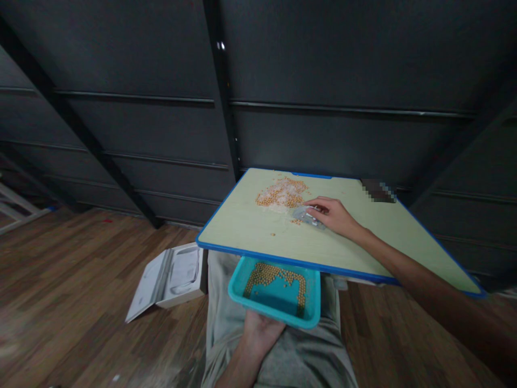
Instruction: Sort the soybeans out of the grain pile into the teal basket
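Note:
My left hand point(263, 330) holds a turquoise plastic tray point(271, 297) from below, at the table's near edge and above my lap. Soybeans point(264, 274) lie along the tray's far and side parts, and its middle is bare. On the table point(236, 229), my right hand point(333, 214) grips a thin clear plastic piece point(299, 213); its exact kind cannot be made out. Just beyond it spreads a mixed pile of soybeans and white rice-like grains point(283, 193). A few loose soybeans point(296, 221) lie beside the plastic piece.
A dark object point(379, 191), partly pixelated, lies at the table's far right corner. An open white box point(181, 272) sits on the wooden floor point(81, 269) to the left. A dark panelled wall point(343, 70) stands behind the table.

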A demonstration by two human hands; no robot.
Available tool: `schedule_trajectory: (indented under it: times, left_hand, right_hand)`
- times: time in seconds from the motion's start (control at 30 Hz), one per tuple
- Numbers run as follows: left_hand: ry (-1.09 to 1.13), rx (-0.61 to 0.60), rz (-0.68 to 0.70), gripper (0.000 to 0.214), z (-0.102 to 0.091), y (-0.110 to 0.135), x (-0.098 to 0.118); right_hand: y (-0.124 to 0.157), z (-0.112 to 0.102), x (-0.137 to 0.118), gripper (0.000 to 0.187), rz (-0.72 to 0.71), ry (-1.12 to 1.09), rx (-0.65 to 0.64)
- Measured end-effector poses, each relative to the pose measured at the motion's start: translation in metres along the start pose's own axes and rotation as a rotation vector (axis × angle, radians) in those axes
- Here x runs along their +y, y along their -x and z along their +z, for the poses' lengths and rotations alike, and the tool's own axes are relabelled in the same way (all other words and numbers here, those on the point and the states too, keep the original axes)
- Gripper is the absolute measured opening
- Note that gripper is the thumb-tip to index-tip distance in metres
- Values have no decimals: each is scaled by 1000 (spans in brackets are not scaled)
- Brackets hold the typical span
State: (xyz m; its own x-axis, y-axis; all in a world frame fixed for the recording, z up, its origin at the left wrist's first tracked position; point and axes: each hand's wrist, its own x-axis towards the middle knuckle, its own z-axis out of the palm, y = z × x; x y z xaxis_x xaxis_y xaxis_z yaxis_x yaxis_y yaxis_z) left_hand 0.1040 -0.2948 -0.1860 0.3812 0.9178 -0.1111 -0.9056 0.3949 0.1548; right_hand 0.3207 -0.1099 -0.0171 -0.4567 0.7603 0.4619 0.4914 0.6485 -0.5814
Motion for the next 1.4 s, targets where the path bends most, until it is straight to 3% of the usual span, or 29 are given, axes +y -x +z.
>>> schedule_trajectory:
  times: [0.3, 0.5, 0.93, 1.07, 1.2, 1.4]
  left_hand:
    - [55, -44, 56, 44, 3, -3, 5]
    - [69, -10, 99, 43, 1, -2, 6]
    - [85, -45, 89, 44, 9, -2, 6]
    - [90, -21, 67, 42, 14, -1, 6]
    - [90, -27, 44, 41, 15, 0, 5]
    - [81, -40, 17, 42, 18, 0, 4]
  right_hand:
    - [-1, 9, -13, 26, 23, -53, -49]
    - [-3, 14, -23, 26, 6, -49, -65]
    - [-9, 26, -39, 26, 10, -164, -122]
    - [-20, 30, -46, 26, -35, -148, -60]
    - [-24, 32, -39, 23, -57, -72, 12]
    - [-16, 35, -27, 22, -51, -39, -13]
